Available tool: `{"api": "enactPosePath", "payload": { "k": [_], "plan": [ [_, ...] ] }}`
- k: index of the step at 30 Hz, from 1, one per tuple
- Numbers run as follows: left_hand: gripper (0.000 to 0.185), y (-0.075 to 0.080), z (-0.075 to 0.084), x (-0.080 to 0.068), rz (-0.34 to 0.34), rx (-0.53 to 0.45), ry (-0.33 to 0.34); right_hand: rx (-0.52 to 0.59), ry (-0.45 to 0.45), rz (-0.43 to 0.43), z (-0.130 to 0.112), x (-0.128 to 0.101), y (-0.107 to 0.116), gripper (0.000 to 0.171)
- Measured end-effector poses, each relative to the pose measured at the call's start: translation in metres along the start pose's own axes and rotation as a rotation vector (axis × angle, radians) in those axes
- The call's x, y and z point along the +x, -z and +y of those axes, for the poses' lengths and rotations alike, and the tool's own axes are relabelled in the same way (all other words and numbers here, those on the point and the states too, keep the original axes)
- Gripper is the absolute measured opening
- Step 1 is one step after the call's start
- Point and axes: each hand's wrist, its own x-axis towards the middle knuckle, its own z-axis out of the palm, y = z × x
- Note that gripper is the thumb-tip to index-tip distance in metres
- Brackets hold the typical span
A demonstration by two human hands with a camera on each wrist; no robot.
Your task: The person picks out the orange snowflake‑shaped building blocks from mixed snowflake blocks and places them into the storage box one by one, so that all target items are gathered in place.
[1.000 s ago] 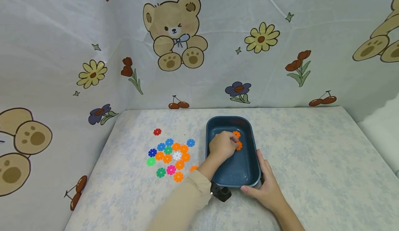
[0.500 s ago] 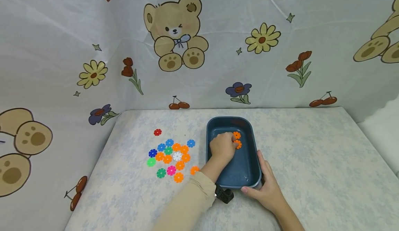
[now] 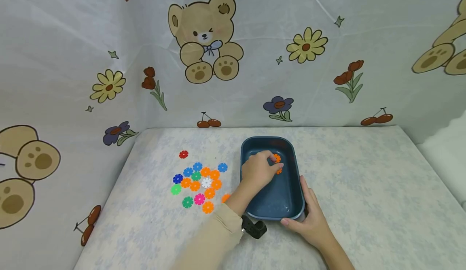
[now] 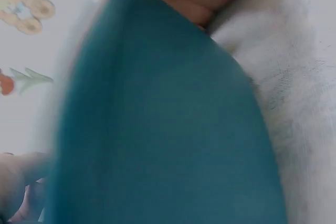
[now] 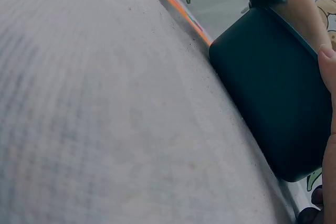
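Inside a dark blue plastic tray point(image 3: 271, 217), two orange snowflake discs point(image 3: 277, 158) lie near the right wall, one behind the other. My left hand point(image 3: 257, 171) reaches in over the tray's left rim. Its thumb and forefinger are spread apart, the thumb partly covering the nearer disc; the other fingers are hidden. The right hand point(image 3: 314, 220) holds the tray's near right corner, thumb at the front and fingers along the side. In the right wrist view its thumb point(image 5: 326, 59) presses the tray point(image 5: 273, 87). The blurred left wrist view is mostly filled by the tray's wall point(image 4: 173, 114).
Left of the tray, snowflake discs in orange, blue, green, pink and white point(image 3: 206, 182) lie flat in a loose cluster. A red disc point(image 3: 183, 154) sits apart behind them. A patterned cloth point(image 3: 255, 88) hangs along the table's far edge.
The left thumb and forefinger, close together at the nearer orange disc before, are now spread. That hand has shifted slightly left and up. The right hand and tray stay put.
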Motion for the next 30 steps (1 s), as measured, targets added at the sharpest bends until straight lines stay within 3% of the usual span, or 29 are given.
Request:
{"api": "enactPosePath", "payload": {
  "k": [3, 6, 9, 12, 16, 19, 24, 30],
  "plan": [
    [0.033, 0.026, -0.003, -0.012, -0.021, -0.103, -0.038, -0.010, 0.006, 0.008, 0.000, 0.000, -0.001, 0.128],
    [0.037, 0.054, -0.019, -0.025, -0.049, -0.241, -0.067, -0.018, 0.005, 0.015, -0.001, 0.000, -0.001, 0.129],
    [0.038, 0.077, -0.046, -0.039, -0.079, -0.343, -0.040, -0.015, -0.003, 0.019, -0.001, 0.000, -0.001, 0.129],
    [0.037, 0.089, -0.079, -0.054, -0.112, -0.325, 0.033, -0.016, -0.010, 0.016, 0.000, -0.001, 0.000, 0.130],
    [0.037, 0.087, -0.110, -0.073, -0.211, -0.187, 0.092, -0.033, -0.015, 0.016, 0.004, -0.001, 0.001, 0.130],
    [0.037, 0.078, -0.119, -0.082, -0.267, -0.081, 0.055, -0.043, -0.008, 0.022, 0.004, -0.001, 0.003, 0.131],
    [0.026, 0.065, -0.123, -0.088, -0.247, 0.058, 0.002, -0.005, -0.005, 0.013, 0.002, 0.001, 0.002, 0.130],
    [0.028, 0.059, -0.130, -0.088, -0.212, 0.051, 0.064, 0.007, -0.009, 0.009, 0.001, 0.001, -0.001, 0.130]
  ]
}}
